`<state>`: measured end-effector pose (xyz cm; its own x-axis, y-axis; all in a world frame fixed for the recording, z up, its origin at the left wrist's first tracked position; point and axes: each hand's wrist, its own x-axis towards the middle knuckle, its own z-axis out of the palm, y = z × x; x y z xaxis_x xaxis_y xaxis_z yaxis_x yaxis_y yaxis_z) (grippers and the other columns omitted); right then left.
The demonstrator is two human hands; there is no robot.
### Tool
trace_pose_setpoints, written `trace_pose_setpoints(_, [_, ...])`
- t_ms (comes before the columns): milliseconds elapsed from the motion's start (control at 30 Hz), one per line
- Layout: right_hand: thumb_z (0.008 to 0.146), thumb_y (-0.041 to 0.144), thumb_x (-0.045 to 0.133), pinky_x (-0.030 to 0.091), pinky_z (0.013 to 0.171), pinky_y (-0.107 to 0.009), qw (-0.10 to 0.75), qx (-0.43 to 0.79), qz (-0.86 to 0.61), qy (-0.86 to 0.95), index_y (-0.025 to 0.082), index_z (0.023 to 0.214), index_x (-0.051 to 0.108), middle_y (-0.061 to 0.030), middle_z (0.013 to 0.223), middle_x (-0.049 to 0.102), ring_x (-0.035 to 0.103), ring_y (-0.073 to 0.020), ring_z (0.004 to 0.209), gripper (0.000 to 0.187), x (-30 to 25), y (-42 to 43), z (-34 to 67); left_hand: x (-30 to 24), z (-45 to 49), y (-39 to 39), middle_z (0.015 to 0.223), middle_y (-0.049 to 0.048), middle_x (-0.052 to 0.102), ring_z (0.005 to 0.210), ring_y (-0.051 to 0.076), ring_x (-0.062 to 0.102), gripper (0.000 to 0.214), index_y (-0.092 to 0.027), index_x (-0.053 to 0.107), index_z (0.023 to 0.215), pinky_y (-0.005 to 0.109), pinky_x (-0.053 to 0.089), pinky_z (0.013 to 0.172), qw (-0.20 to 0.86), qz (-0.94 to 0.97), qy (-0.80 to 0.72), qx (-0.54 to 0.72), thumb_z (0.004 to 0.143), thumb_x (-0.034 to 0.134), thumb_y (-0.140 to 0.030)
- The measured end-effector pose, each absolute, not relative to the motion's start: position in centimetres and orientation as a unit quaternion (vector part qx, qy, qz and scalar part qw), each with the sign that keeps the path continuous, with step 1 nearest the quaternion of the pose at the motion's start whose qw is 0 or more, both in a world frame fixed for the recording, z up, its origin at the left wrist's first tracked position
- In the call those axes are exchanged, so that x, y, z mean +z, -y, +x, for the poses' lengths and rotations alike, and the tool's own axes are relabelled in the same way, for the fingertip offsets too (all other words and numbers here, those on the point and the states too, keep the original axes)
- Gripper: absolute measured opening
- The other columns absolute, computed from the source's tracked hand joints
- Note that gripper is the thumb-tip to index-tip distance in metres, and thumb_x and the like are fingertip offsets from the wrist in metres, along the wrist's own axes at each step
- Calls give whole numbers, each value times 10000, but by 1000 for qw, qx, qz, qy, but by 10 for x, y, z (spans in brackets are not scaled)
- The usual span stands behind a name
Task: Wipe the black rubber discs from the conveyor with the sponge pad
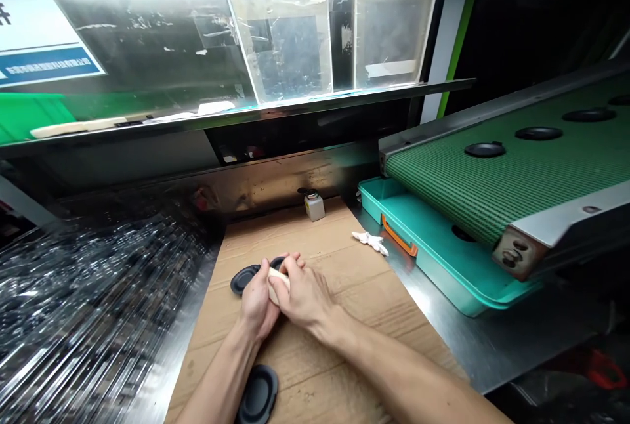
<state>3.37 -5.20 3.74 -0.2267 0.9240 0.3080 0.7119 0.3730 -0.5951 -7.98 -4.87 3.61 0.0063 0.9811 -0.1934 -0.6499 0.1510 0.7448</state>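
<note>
We grip a small cream-coloured piece (279, 275) between our curled left hand (257, 299) and right hand (306, 294), above the cardboard sheet (377, 319). One dished black disc (242, 281) is just beside the left hand; a second disc (256, 396) lies nearer us.

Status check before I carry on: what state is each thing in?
Left hand: curled against the pale piece.
Right hand: curled around the pale piece.
Pale piece: between both hands, mostly hidden.
Nearest black part: lying on the cardboard.
Small bottle: upright; cap unclear.
White crumpled item: lying at the cardboard's edge.
Teal box: partly under the conveyor.
Conveyor: carrying black discs; running or stopped, unclear.
</note>
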Motion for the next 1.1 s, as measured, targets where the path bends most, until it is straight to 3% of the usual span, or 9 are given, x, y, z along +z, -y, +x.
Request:
trace_pose_setpoints(133, [979,465,243,437,655,-328,292,70,-614,730,208,1129,507,-112,780,677,647,-241,692,397,37,46,25,36,-78,48,1179,148,653,1121,256,603,342,-107,593,1200,416,467,1016,674,233,-319,624,934,433,-252])
trace_pose_setpoints(300, [985,467,223,457,652,-322,263,21,-609,748,214,1215,473,-105,772,672,646,-227,668,424,31,44,24,31,-74,50,1168,160,656,1115,261,605,346,-90,604,1179,424,479,1002,685,231,-332,606,940,427,-268])
trace_pose_setpoints(400, [994,447,222,464,671,-303,252,19,-642,724,213,1134,493,-90,778,674,648,-209,686,385,32,42,26,28,-73,50,1149,151,665,1103,254,611,319,-94,614,1156,420,494,982,668,239,-344,615,934,447,-250])
trace_pose_setpoints(700, [987,473,225,453,649,-293,239,41,-602,760,240,1188,457,-61,796,690,658,-214,687,386,34,46,23,30,-76,49,1110,175,671,1062,250,632,306,-73,632,1096,399,527,941,669,227,-348,616,939,432,-243])
trace_pose_setpoints(867, [983,503,206,424,651,-299,253,79,-656,707,264,1148,469,-52,822,698,660,-228,734,391,33,24,49,29,-82,47,1141,218,648,1040,291,642,298,-51,609,1051,458,556,871,646,235,-379,619,941,427,-260])
trace_pose_setpoints(967, [983,512,189,399,651,-296,271,87,-676,680,269,1162,466,-52,832,696,656,-228,748,410,26,13,69,31,-89,47,1199,248,609,1056,318,633,315,-47,584,1054,477,559,846,685,229,-374,582,942,419,-290])
trace_pose_setpoints(1100, [978,518,199,377,657,-293,260,95,-693,666,252,1138,490,-71,862,693,650,-225,770,426,14,7,79,37,-97,51,1266,215,577,1077,323,621,302,-105,562,1057,508,552,835,727,208,-342,557,939,413,-340])
